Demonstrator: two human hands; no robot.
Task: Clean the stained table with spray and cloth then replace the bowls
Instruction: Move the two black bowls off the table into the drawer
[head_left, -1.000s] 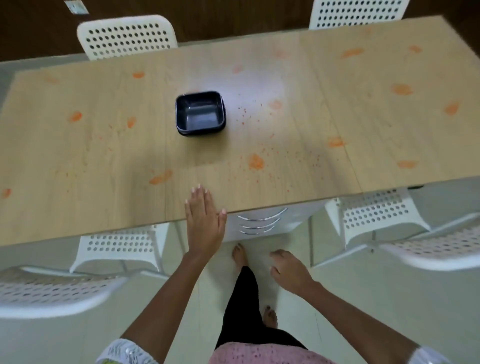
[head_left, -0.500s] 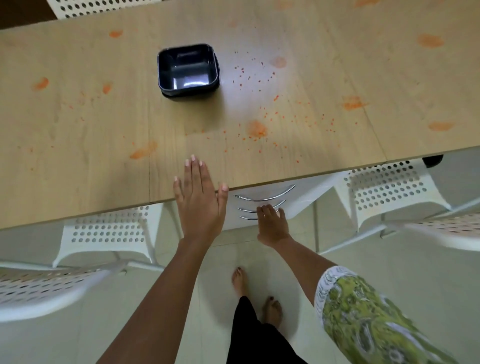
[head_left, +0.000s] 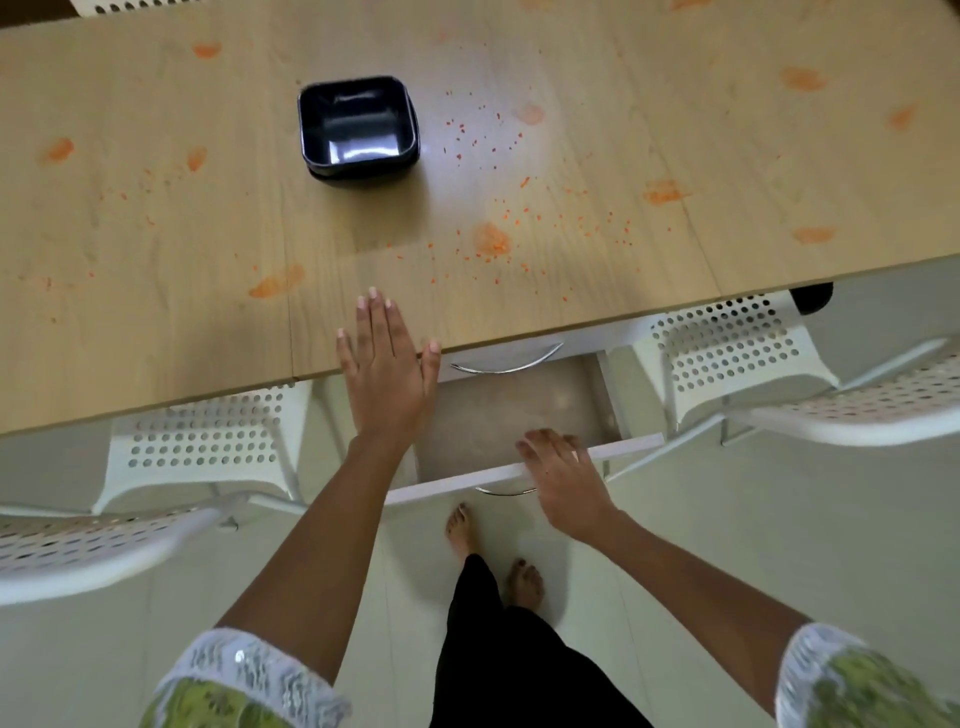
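The wooden table (head_left: 156, 249) carries several orange stains (head_left: 491, 240) and scattered orange specks. A stack of black square bowls (head_left: 358, 127) stands on it, left of the middle. My left hand (head_left: 387, 364) lies flat with straight fingers on the table's near edge. My right hand (head_left: 563, 480) grips the front panel of a white drawer (head_left: 452, 480) pulled out from under the table. The part of the drawer that shows holds nothing. No spray or cloth is in view.
White perforated chairs stand tucked under the table at left (head_left: 202, 441) and right (head_left: 727, 353), with two more chair backs at the frame's edges. A second drawer handle (head_left: 506, 364) shows above the open drawer. My bare feet (head_left: 462, 530) are on the pale floor.
My right hand took the drawer's front and pulled the drawer out toward me. My left hand stayed flat on the table edge. The view came closer to the table.
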